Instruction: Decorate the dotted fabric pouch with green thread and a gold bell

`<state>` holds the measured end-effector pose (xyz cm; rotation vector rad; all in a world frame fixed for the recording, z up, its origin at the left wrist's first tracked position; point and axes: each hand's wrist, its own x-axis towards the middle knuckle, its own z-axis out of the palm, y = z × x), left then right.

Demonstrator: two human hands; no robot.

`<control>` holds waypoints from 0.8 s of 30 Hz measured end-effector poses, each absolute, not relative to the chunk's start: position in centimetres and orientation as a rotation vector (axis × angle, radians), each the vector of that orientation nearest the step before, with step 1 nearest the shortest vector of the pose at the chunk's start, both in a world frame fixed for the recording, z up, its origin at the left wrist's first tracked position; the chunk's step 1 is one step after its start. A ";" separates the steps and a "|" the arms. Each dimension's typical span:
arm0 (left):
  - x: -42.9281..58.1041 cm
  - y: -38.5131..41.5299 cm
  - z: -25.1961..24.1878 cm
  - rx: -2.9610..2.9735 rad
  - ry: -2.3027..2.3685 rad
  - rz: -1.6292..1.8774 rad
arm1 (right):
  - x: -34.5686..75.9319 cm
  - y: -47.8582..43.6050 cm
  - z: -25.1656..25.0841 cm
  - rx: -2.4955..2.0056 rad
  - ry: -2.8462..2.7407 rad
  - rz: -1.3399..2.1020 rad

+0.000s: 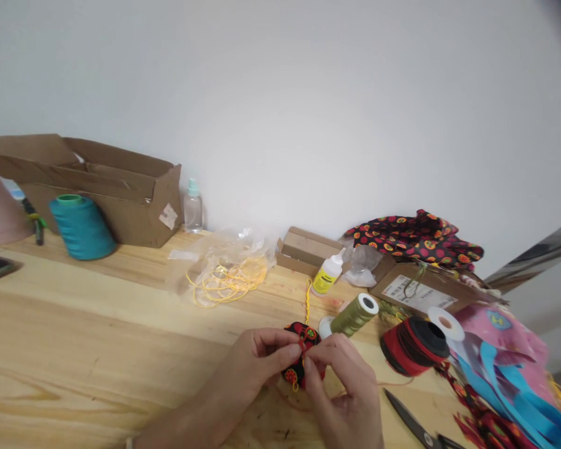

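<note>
A small black fabric pouch (290, 376) with red and yellow fruit-like prints lies on the table under my fingertips. A twisted yellow cord (308, 302) runs from its top, and a small yellow loop (295, 386) sticks out at the bottom. My left hand (262, 358) pinches a bit of red cord (302, 344) over the pouch. My right hand (343, 383) is closed in a pinch on the same cord, close to the left fingertips. A thin reddish cord (395, 382) trails toward the red spool (409, 349). The fingers partly cover the pouch.
Scissors (414, 421) lie right of my right hand. An olive thread spool (355, 316), a glue bottle (327, 274) and a small box (303, 249) stand behind. Yellow cord (234, 280), a teal thread cone (81, 227) and a large cardboard box (126, 212) are leftward; fabric (416, 240) is piled right.
</note>
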<state>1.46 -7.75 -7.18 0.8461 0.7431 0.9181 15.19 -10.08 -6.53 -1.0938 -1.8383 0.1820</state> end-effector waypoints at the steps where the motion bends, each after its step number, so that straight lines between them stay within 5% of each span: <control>1: 1.5 -7.9 -7.2 0.787 0.730 0.903 | 15.2 -10.0 -6.6 -1.085 -1.848 0.159; 17: 1.9 -7.8 -8.3 0.532 0.520 0.864 | 14.3 -9.7 -6.6 -1.056 -2.071 -0.571; 24: 1.6 -7.6 -8.1 0.654 0.555 0.919 | 14.8 -9.9 -6.6 -1.042 -1.867 0.008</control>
